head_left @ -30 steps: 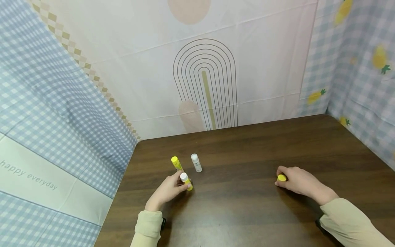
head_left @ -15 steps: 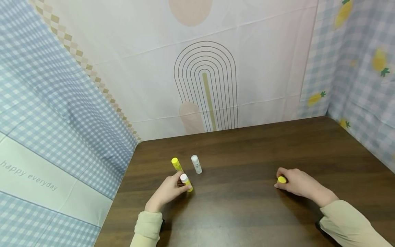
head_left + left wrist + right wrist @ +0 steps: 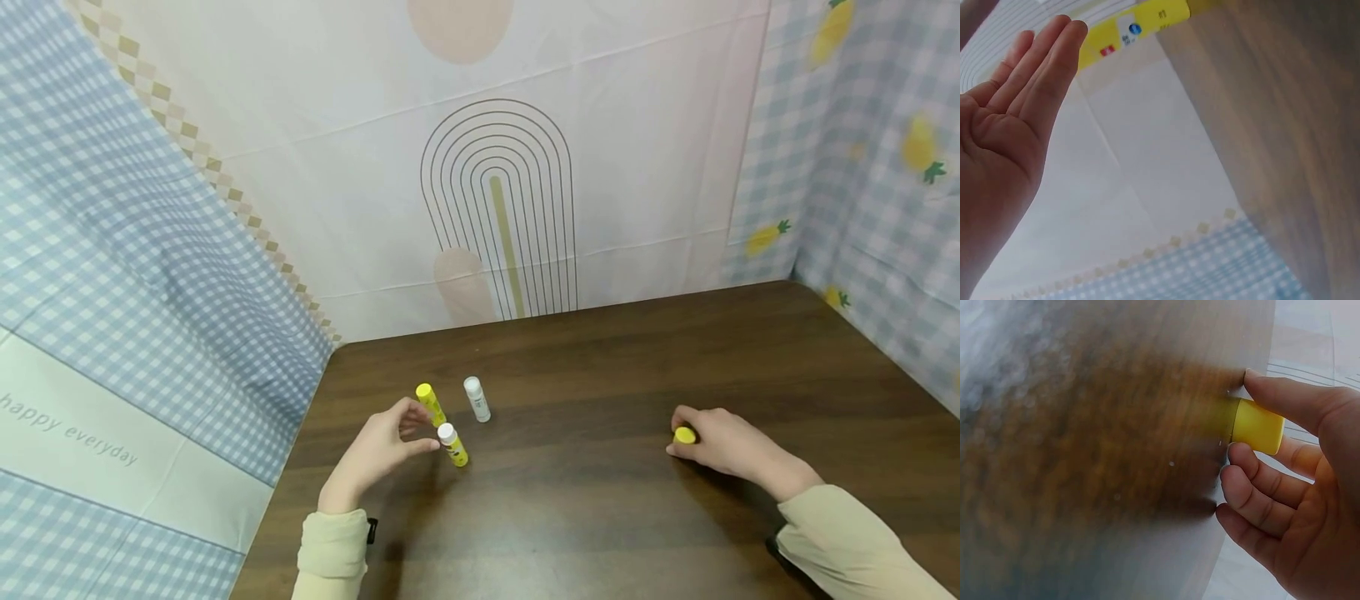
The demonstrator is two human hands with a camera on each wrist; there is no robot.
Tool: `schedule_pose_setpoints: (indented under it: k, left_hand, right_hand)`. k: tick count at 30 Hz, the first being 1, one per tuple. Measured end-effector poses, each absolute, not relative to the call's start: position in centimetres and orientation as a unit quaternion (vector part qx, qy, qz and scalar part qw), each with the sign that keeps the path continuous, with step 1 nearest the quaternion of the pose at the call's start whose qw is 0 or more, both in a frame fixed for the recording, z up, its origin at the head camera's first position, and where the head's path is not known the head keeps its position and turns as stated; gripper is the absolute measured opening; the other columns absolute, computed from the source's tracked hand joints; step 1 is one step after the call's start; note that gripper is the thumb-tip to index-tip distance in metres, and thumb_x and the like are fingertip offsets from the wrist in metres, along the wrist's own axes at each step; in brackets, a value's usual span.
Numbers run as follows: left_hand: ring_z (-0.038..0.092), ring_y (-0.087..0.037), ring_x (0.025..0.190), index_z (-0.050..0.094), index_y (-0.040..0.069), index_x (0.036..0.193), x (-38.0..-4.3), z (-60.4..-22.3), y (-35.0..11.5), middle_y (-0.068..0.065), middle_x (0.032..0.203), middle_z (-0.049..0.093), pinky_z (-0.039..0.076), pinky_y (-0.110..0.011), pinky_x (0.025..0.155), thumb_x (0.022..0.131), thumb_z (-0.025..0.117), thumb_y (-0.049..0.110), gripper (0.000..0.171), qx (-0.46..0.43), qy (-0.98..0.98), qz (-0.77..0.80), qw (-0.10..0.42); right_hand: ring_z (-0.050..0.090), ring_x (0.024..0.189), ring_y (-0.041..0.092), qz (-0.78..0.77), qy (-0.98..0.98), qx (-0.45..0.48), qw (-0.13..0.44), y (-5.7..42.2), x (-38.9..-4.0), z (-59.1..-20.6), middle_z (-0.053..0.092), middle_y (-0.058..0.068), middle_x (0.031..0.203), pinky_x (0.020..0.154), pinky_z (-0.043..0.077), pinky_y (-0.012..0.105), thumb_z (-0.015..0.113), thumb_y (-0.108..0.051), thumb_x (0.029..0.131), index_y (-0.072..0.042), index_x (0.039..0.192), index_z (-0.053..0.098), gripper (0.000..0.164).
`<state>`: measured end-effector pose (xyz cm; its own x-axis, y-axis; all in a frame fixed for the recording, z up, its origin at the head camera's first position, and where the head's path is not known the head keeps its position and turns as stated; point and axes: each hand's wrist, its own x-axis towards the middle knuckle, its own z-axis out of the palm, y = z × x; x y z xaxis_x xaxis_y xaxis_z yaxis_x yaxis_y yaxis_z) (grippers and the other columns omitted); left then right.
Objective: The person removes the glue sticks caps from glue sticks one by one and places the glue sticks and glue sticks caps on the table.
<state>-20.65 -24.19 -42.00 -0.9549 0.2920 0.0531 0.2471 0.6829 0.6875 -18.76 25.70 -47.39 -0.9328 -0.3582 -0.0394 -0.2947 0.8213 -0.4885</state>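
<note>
A yellow glue stick with a white top [image 3: 453, 445] stands upright on the dark wooden table in the head view. My left hand [image 3: 378, 450] is just left of it, fingers relaxed and thumb tip close to its side; whether they touch I cannot tell. Behind it stands a yellow glue stick [image 3: 430, 403], partly hidden by the hand and the front stick. A white stick-shaped tube [image 3: 477, 400] stands to their right. Far to the right, my right hand [image 3: 723, 442] has thumb and fingers curled round a small yellow cap [image 3: 1258, 427] on the table, fingertips on the tabletop.
The brown table [image 3: 570, 500] runs back to a white cloth [image 3: 637, 167] with printed arches. Blue checked curtains [image 3: 150, 208] flank it left and right. A wide stretch of tabletop lies between the two hands.
My left hand has let go of the white-topped glue stick and drawn back to the left; the stick stays upright. My right hand stays in place round the yellow cap.
</note>
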Motion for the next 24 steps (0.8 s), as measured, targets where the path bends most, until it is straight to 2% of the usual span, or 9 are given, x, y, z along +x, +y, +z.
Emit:
schedule_pose_setpoints:
  k: [4,8,13,17,24]
  left_hand:
    - [0.068,-0.029,0.11,0.063,0.005,0.113,-21.3,-42.3,-24.6,-0.011,0.114,0.069,0.053,-0.045,0.095,0.086,0.082,0.021,0.037,0.116,0.927,0.356,0.005]
    - [0.067,-0.031,0.109,0.061,0.0,0.117,-22.5,-43.3,-24.7,-0.017,0.117,0.068,0.053,-0.048,0.094,0.089,0.079,0.026,0.042,0.081,0.94,0.332,-0.01]
    - [0.066,-0.031,0.109,0.06,0.0,0.122,-23.8,-44.4,-24.6,-0.016,0.119,0.067,0.053,-0.049,0.092,0.089,0.079,0.03,0.049,0.069,0.939,0.337,0.004]
    - [0.067,-0.029,0.105,0.063,0.004,0.115,-24.5,-45.1,-24.1,-0.011,0.112,0.07,0.053,-0.048,0.091,0.086,0.081,0.032,0.044,0.07,0.934,0.349,0.02]
    - [0.068,-0.024,0.095,0.066,0.007,0.103,-25.3,-45.6,-23.6,-0.005,0.099,0.071,0.055,-0.046,0.085,0.088,0.079,0.03,0.031,0.095,0.937,0.334,0.032]
  right_hand:
    - [0.044,0.061,0.012,-0.242,0.953,-0.17,0.062,25.7,-18.8,-47.2,0.05,-0.005,0.07,0.058,0.036,0.029,0.076,-0.03,0.09,-0.013,0.099,0.06,0.025]
    - [0.043,0.06,0.012,-0.245,0.953,-0.167,0.062,25.7,-18.7,-47.1,0.05,-0.005,0.07,0.058,0.036,0.029,0.075,-0.03,0.09,-0.013,0.099,0.06,0.024]
    - [0.043,0.059,0.011,-0.253,0.951,-0.167,0.066,25.7,-18.6,-47.3,0.05,-0.005,0.07,0.057,0.035,0.029,0.075,-0.032,0.091,-0.014,0.099,0.06,0.025]
    - [0.042,0.059,0.011,-0.251,0.951,-0.169,0.067,25.8,-18.3,-47.5,0.05,-0.005,0.07,0.057,0.035,0.029,0.074,-0.033,0.092,-0.014,0.1,0.06,0.026]
    - [0.042,0.059,0.01,-0.25,0.952,-0.169,0.062,25.7,-18.1,-47.5,0.05,-0.006,0.07,0.057,0.036,0.028,0.075,-0.031,0.091,-0.014,0.1,0.06,0.024]
